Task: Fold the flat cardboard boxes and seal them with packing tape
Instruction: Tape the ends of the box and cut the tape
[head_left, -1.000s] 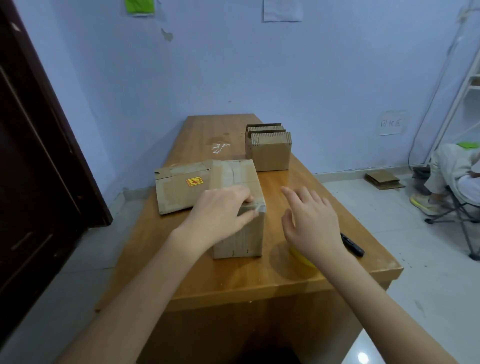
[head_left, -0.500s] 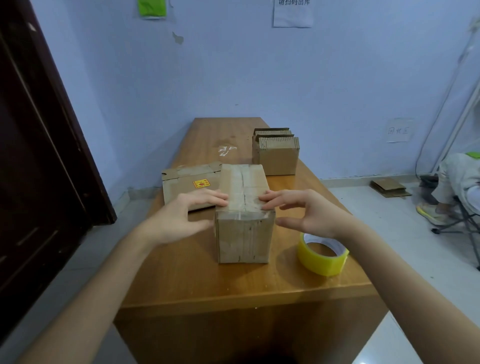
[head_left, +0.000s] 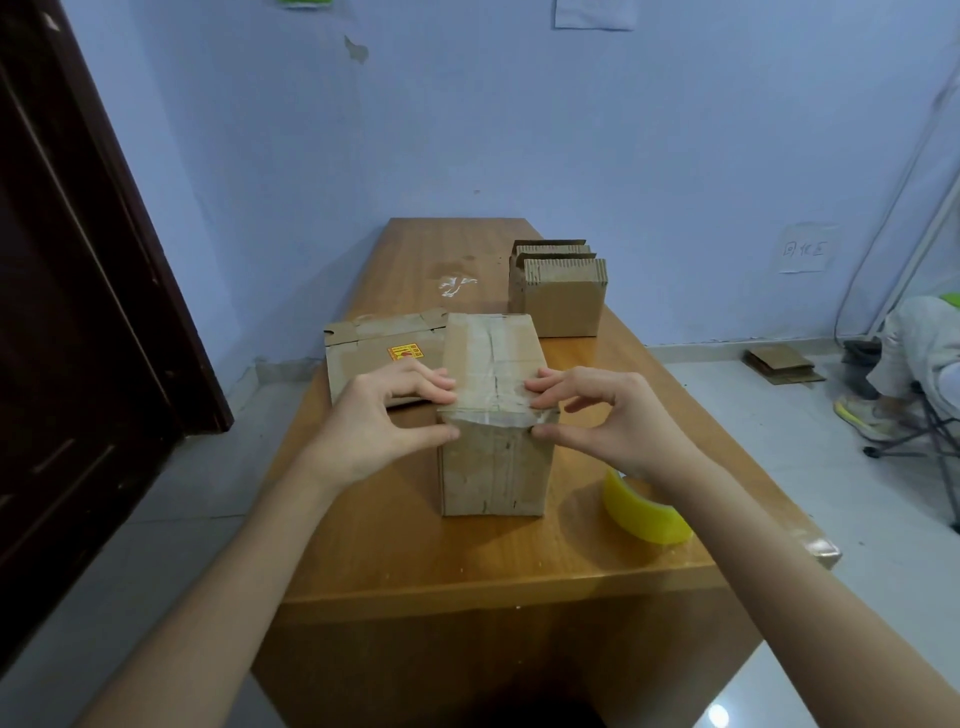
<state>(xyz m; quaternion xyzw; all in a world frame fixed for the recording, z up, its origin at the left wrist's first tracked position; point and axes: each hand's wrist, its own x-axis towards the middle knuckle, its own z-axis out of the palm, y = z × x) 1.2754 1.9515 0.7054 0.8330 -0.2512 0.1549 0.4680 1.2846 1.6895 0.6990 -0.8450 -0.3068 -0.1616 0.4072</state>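
Observation:
A folded cardboard box (head_left: 493, 462) stands on the wooden table (head_left: 467, 561), its top seam covered with clear tape. My left hand (head_left: 379, 421) grips the box's near top left corner, fingers on top and thumb on the front face. My right hand (head_left: 602, 415) grips the near top right corner the same way. A yellow roll of packing tape (head_left: 644, 514) lies on the table just right of the box, partly behind my right wrist. A flat cardboard box with a yellow sticker (head_left: 374, 358) lies behind my left hand.
A stack of flat cardboard boxes (head_left: 561, 291) stands on edge at the table's far right. A dark door (head_left: 78, 312) is at the left. A seated person's legs (head_left: 914, 353) and a folding chair are at the right, with cardboard scraps (head_left: 779, 364) on the floor.
My left hand slid from the box's top to its left corner. My right hand came in from above the tape roll onto the right corner. The view moved closer.

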